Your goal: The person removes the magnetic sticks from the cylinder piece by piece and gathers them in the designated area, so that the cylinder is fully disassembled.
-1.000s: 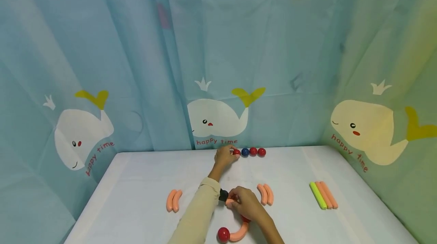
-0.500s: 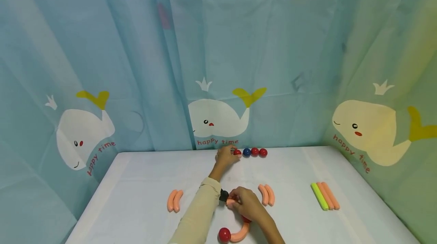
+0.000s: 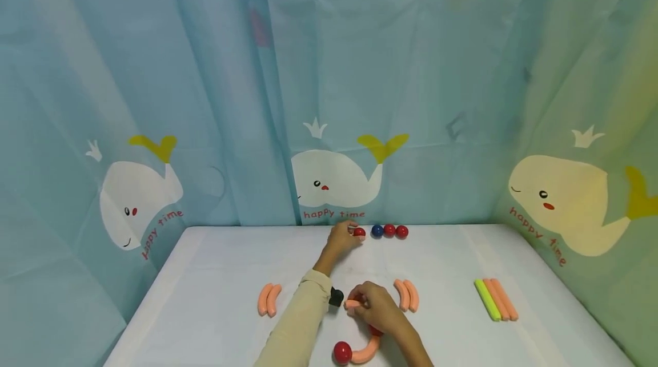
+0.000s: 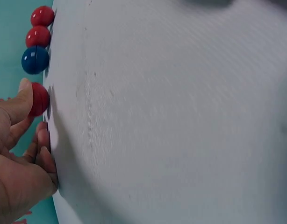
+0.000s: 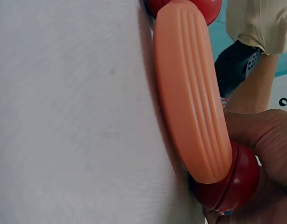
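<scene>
At the table's far edge my left hand (image 3: pixel 341 241) pinches a red ball (image 4: pixel 39 99) between thumb and fingers. A gap separates that ball from a blue ball (image 3: pixel 377 231) to its right. Nearer to me, my right hand (image 3: pixel 379 305) grips a short curved orange rod (image 3: pixel 352 303), mostly covered by the fingers. Under that hand's wrist, a second red ball (image 5: pixel 239 182) joins another curved orange rod (image 3: pixel 367 352), which ends at a third red ball (image 3: pixel 342 353). In the right wrist view this rod (image 5: pixel 192 93) lies along the white surface between its two balls.
Two more red balls (image 3: pixel 396 231) continue the row past the blue one. Pairs of curved orange rods lie at left (image 3: pixel 269 299) and right (image 3: pixel 406 295). Straight rods, one green (image 3: pixel 488 299) and two orange (image 3: pixel 501 299), lie farther right. A whale-print curtain (image 3: pixel 339 70) hangs behind the table.
My left hand has drawn its red ball slightly left, widening the gap to the blue ball. The right hand keeps its hold on the curved rod. The head view has shifted a little.
</scene>
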Demonstrator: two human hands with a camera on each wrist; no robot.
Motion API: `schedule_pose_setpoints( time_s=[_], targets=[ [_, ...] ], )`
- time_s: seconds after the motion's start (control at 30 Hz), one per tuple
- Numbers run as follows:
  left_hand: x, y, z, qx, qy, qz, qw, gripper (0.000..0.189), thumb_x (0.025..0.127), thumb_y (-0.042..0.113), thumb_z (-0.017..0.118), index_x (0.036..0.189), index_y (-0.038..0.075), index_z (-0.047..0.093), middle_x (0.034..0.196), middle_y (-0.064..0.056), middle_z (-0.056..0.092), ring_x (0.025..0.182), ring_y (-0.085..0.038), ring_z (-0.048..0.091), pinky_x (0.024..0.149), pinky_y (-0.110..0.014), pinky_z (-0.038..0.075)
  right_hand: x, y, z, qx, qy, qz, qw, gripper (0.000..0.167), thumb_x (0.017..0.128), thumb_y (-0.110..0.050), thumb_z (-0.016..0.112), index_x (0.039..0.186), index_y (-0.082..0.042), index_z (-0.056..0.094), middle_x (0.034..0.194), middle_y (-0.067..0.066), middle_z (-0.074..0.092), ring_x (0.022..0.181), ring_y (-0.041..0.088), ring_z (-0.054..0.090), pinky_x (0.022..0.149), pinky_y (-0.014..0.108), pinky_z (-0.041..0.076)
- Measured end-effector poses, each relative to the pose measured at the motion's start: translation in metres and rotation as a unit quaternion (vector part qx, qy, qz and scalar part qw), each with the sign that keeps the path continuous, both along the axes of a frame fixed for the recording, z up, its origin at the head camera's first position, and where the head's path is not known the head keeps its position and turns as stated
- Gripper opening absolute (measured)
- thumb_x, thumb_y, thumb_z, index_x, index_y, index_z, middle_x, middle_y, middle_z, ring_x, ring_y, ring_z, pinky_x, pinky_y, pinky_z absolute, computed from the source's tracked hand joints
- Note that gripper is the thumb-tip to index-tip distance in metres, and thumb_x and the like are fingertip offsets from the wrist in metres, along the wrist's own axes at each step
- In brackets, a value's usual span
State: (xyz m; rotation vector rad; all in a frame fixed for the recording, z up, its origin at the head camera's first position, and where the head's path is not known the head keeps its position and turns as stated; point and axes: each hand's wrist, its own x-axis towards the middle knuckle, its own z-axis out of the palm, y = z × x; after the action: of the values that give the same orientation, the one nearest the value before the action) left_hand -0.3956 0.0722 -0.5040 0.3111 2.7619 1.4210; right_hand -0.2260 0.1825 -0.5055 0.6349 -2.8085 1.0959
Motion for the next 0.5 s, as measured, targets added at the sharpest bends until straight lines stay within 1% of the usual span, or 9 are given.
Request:
schedule_pose_setpoints(
  time_s=[0.07,0.2,0.4,0.5],
  targets=[
    [0.000,0.000,0.001,0.011,-0.009,-0.003,0.9999,0.042,0.081,0.017,0.079,0.119,0.007,0.065,0.108,-0.011,0.066,0.099,-0.023,0.061,0.088,-0.037,0.051,0.000,0.002,0.002,0.005,-0.002,0.001,1.0000,0.014,0.079,-0.015,0.079,0.089,-0.012,0.070,0.085,-0.003,0.062,0.076,0.004,0.052,0.067,0.024,0.046],
    [0.000,-0.003,0.001,0.027,-0.013,-0.007,0.9995,0.043,0.082,0.013,0.078,0.120,0.003,0.064,0.109,-0.014,0.065,0.099,-0.024,0.061,0.089,-0.038,0.052,0.000,0.005,0.004,0.005,-0.013,0.009,0.9999,0.013,0.081,-0.015,0.078,0.090,-0.011,0.070,0.085,-0.002,0.062,0.076,0.005,0.052,0.068,0.024,0.045],
    [0.001,-0.009,-0.003,0.028,-0.013,-0.006,0.9995,0.040,0.084,0.016,0.076,0.119,0.000,0.064,0.109,-0.016,0.066,0.098,-0.024,0.062,0.086,-0.037,0.053,0.004,0.009,0.005,-0.024,-0.039,0.028,0.9986,0.017,0.083,-0.016,0.077,0.094,-0.006,0.069,0.088,0.001,0.066,0.077,0.006,0.054,0.067,0.023,0.047],
    [0.004,-0.012,-0.003,0.035,-0.020,0.000,0.9992,0.038,0.085,0.018,0.076,0.117,0.000,0.065,0.109,-0.016,0.066,0.099,-0.026,0.063,0.086,-0.037,0.053,0.006,0.012,0.008,-0.034,-0.059,0.034,0.9971,0.021,0.082,-0.016,0.078,0.097,-0.003,0.068,0.091,0.004,0.067,0.079,0.007,0.055,0.068,0.024,0.048]
  ],
)
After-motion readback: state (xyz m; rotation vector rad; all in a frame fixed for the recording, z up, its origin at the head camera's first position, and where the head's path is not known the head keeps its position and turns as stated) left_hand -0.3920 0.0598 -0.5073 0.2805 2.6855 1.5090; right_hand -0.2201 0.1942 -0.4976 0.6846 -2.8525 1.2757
